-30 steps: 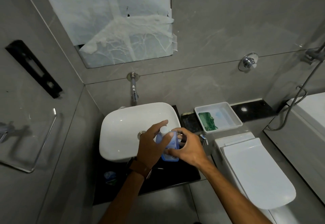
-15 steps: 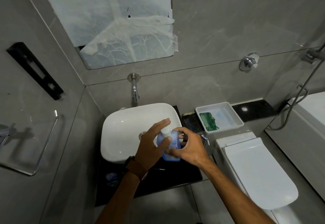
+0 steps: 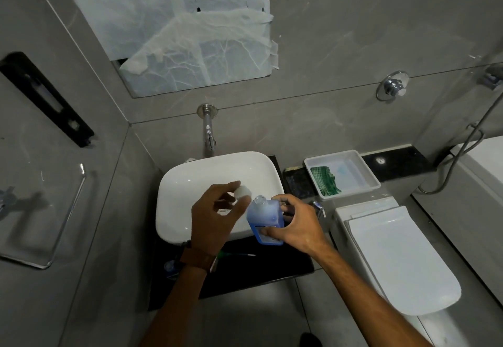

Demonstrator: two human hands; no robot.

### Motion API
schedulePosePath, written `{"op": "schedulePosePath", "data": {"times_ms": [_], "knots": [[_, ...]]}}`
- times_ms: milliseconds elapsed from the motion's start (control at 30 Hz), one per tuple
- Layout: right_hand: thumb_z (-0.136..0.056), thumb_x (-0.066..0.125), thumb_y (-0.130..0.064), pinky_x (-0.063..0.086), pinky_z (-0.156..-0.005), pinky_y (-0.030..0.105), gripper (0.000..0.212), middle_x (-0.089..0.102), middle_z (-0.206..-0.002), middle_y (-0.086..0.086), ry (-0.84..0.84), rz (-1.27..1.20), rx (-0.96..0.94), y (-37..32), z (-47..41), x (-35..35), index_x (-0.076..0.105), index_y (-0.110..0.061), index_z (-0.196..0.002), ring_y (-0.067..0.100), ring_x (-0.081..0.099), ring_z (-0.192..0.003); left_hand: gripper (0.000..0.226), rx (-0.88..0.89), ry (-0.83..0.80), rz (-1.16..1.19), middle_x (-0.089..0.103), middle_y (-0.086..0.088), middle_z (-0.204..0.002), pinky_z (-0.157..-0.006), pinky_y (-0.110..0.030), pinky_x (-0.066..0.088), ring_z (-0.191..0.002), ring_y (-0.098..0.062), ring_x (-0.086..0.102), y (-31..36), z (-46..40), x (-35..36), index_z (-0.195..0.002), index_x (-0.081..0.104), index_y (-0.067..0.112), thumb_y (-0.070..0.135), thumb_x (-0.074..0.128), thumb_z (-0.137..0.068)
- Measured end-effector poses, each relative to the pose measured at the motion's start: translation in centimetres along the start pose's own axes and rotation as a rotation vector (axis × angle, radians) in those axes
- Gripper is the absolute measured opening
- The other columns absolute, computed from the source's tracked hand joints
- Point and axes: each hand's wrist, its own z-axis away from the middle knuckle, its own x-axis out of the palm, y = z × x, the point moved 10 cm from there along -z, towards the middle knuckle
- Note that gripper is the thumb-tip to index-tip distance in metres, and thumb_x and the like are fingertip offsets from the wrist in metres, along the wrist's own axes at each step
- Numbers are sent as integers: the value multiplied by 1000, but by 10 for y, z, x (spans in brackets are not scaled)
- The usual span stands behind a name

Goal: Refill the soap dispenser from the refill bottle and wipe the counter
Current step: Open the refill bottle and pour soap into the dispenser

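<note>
I see open room above the white basin (image 3: 206, 183), though the wall tap (image 3: 209, 134) overhangs its back edge. To the right, the white tray (image 3: 353, 156) fills the ledge and the toilet lid (image 3: 402, 259) blocks lower passage.

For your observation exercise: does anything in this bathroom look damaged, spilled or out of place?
Yes. The mirror above the basin is covered with crumpled, torn paper, peeling at its lower edge. No spill shows.

Small bluish thing (image 3: 171, 266) on the tabletop (image 3: 272, 265) half behind the left wrist, too blurred to name.
</note>
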Motion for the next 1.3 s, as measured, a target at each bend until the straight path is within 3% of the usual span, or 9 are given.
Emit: {"op": "schedulePosePath", "data": {"times_ms": [133,300,433,600,767,1033,1300], "knots": [[-53,100,-35,64,-85,35,73,74,-110,-9,23,-7,23,13,2,-4,66,-29,-117,11,72,-101,34,-190,90,37,72,1,-96,-66,-21,58,-78,-14,70,-54,33,-8,-106,70,19,24,84,-74],[-54,103,-26,64,-85,30,72,74,-108,-11,38,-19,62,31,5,-10,67,-25,-116,2,71,-100,32,-394,3,-77,71,7,-91,-73,-20,57,-82,0,67,-132,83,23,-100,72,20,29,85,-72],[-53,103,-23,63,-88,31,74,75,-108,-10,50,-16,98,51,7,-12,67,-25,-118,6,72,-101,29,-554,-64,-148,72,4,-84,-77,-33,58,-81,-9,68,-185,107,58,-92,72,19,24,87,-69],[-55,103,-18,60,-88,22,73,75,-109,-10,62,-7,114,70,7,-18,67,-23,-118,5,72,-101,30,-595,-154,-284,73,-5,-98,-85,-34,55,-92,-21,69,-234,113,102,-97,75,17,25,85,-70],[-55,102,-14,58,-89,21,72,76,-110,-9,63,-29,139,84,6,-23,67,-22,-117,6,72,-104,30,-723,-82,-254,75,-8,-98,-84,-39,58,-91,-26,71,-275,121,122,-98,74,14,22,84,-71],[-55,103,-15,55,-88,12,75,74,-113,-12,32,-20,146,88,4,-26,66,-21,-120,0,70,-104,37,-789,-94,-378,73,-13,-110,-91,-40,52,-105,-33,67,-290,114,135,-109,73,10,22,82,-74],[-55,103,-19,57,-90,17,75,74,-113,-11,29,-26,134,88,8,-28,66,-25,-120,4,70,-105,54,-797,-115,-322,68,-10,-121,-96,-35,49,-113,-29,63,-296,120,132,-119,68,10,24,86,-70]]}}
